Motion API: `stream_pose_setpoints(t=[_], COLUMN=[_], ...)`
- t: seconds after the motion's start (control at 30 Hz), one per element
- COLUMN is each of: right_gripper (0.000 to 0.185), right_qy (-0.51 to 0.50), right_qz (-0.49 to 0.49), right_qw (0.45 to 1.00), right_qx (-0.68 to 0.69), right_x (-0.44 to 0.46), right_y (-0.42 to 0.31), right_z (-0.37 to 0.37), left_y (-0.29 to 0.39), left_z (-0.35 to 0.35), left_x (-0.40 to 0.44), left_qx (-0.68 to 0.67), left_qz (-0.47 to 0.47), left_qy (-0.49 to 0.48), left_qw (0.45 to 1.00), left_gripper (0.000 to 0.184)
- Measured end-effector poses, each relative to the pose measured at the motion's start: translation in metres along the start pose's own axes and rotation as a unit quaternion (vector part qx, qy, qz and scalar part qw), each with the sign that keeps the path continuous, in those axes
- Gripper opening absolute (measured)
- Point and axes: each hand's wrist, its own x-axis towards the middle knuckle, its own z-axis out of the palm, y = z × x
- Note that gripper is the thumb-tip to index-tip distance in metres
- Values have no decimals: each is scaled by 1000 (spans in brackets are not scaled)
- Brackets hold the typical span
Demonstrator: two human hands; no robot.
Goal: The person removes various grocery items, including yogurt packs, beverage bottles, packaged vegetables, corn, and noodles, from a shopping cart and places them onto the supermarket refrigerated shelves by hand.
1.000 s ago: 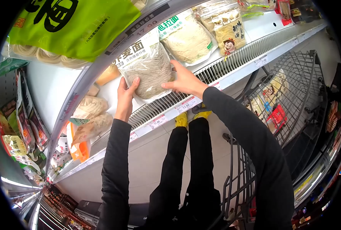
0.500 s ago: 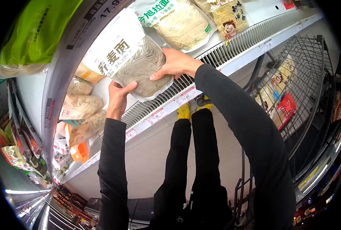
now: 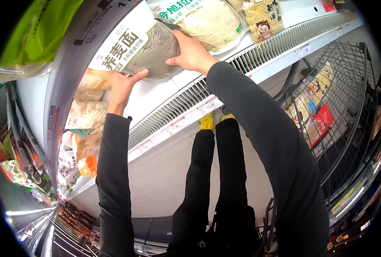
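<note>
A clear and white bag of grey-brown buckwheat noodles (image 3: 154, 51) is held between my two hands over the chilled shelf (image 3: 165, 90). My left hand (image 3: 124, 88) grips its lower left side, thumb on the front and the other fingers mostly hidden behind. On the bag's right side, my right hand (image 3: 190, 53) is closed, its thumb pressing the front. Right beside the bag lies a pack of pale noodles (image 3: 210, 25) with green lettering. A smaller pack of yellow noodles (image 3: 263, 21) with a cartoon face sits further right.
Several noodle packs (image 3: 87, 113) fill the shelf at left. A slatted vent (image 3: 173, 103) and price-tag rail (image 3: 199, 112) run along the shelf's front edge. A wire shopping cart (image 3: 332, 98) holding packages stands at right. Green packaging (image 3: 36, 34) hangs at upper left.
Both hands have moved the bag of buckwheat noodles up and left, deeper over the shelf and away from the front vent. Both hands still hold it.
</note>
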Motion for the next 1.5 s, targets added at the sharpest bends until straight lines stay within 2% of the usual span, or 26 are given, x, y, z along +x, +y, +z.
stream_pose_setpoints(t=[0.03, 0.07, 0.13, 0.3, 0.4, 0.47, 0.53, 0.6, 0.67, 0.77, 0.8, 0.87, 0.9, 0.97, 1.0, 1.07, 1.13, 1.2, 1.27, 1.33, 1.37, 1.43, 1.5], right_gripper=[63, 63, 70, 61, 56, 52, 48, 40, 43, 41, 40, 40, 40, 35, 35, 29, 22, 20, 20, 27, 27, 36, 40], right_qy=[6, 6, -21, -79, -96, -92, -192, -230, -232, -227, -192, -151, -68, 89, 102, 213, 251, 307, 313, 217, 224, 96, 79], right_qz=[9, 7, 60, 72, 40, -54, -37, -59, -70, -33, -30, -9, -13, -4, 4, -38, -13, 71, 84, 192, 189, 260, 284], right_qw=[999, 999, 991, 977, 970, 968, 943, 936, 942, 945, 956, 964, 986, 995, 992, 951, 939, 941, 938, 946, 945, 948, 944], right_qx=[-36, -36, -115, -184, -218, -225, -268, -261, -231, -235, -219, -217, -153, -52, -69, -220, -235, -123, -119, -143, -142, -157, -145], right_x=[-9, -17, -31, -43, -49, -58, -67, -93, -129, -175, -190, -225, -243, -283, -302, -343, -377, -402, -432, -467, -486, -523, -551], right_y=[-2, -6, -15, -27, -28, -23, -25, -31, -51, -89, -101, -115, -121, -128, -127, -122, -119, -105, -89, -80, -72, -57, -43], right_z=[-1, -5, -15, -40, -53, -63, -84, -107, -134, -173, -187, -208, -219, -243, -257, -290, -312, -327, -335, -331, -328, -316, -303], left_y=[-3, -18, -21, -34, -33, -31, -25, -24, -24, -10, -7, -4, 9, 20, 35, 67, 81, 122, 162, 200, 222, 261, 287], left_z=[2, 5, 10, 9, 13, 22, 35, 49, 65, 91, 97, 121, 134, 154, 161, 176, 192, 204, 214, 226, 234, 248, 270], left_x=[-5, -9, -25, -59, -76, -86, -100, -114, -129, -154, -162, -183, -192, -204, -205, -205, -199, -186, -177, -171, -170, -175, -186], left_qx=[54, 35, -20, 6, 18, 26, 82, 111, 86, 83, 85, 1, -6, -28, -12, -8, -42, -27, -48, -53, -33, -2, 46], left_qz=[7, 14, -13, -23, -37, -64, -78, -56, -57, -38, -32, -117, -125, -119, -124, -152, -107, -68, -31, -11, 24, 77, 203], left_qy=[7, 54, 77, 56, 32, 10, -24, -19, -26, -95, -102, -169, -183, -222, -246, -263, -258, -275, -281, -297, -304, -337, -344], left_qw=[999, 998, 997, 998, 999, 998, 993, 992, 994, 991, 991, 979, 975, 967, 961, 953, 959, 959, 958, 953, 952, 938, 916], left_gripper=[66, 67, 67, 68, 68, 68, 64, 60, 52, 23, 23, 16, 13, 15, 17, 20, 20, 22, 23, 24, 24, 28, 28])
